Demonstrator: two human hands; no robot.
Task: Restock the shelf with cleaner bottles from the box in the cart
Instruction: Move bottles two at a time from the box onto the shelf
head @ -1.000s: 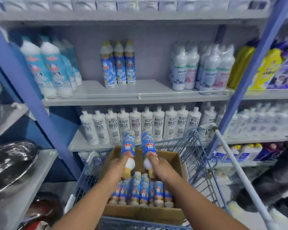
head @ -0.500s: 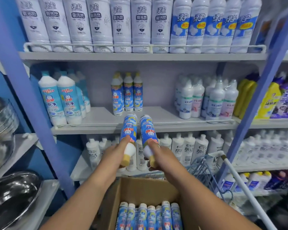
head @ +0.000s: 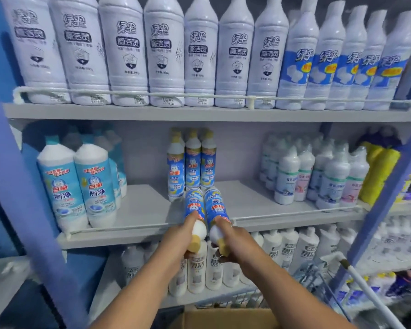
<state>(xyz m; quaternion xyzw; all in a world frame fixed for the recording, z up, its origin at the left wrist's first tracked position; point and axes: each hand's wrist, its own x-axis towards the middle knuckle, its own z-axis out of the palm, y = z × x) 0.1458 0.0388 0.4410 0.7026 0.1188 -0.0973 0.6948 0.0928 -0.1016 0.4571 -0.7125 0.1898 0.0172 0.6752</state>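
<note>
Just over the front rail of the middle shelf [head: 138, 210], I have two slim blue-and-white cleaner bottles with tan caps, the left bottle [head: 194, 206] and the right bottle [head: 215, 205], side by side and almost touching. Both are held upside-down from my view: bases point forward and up toward the shelf, caps point back at me, so each long axis runs away from the grip, tilted, not upright. My left hand [head: 184, 236] is clamped round the white shoulder of the left bottle, my right hand [head: 233, 238] round that of the right one; each grip is closed tight near the cap end.

The bases sit just in front of the standing row of three matching bottles [head: 192, 165], nearly touching it. I judge that the coming move turns on swinging the bases down and the caps up, then setting both on the bare shelf ahead of that row. Neither hand is nearer; they are level.

The brown cardboard box [head: 223, 318] lies below, its rim barely in view.
</note>
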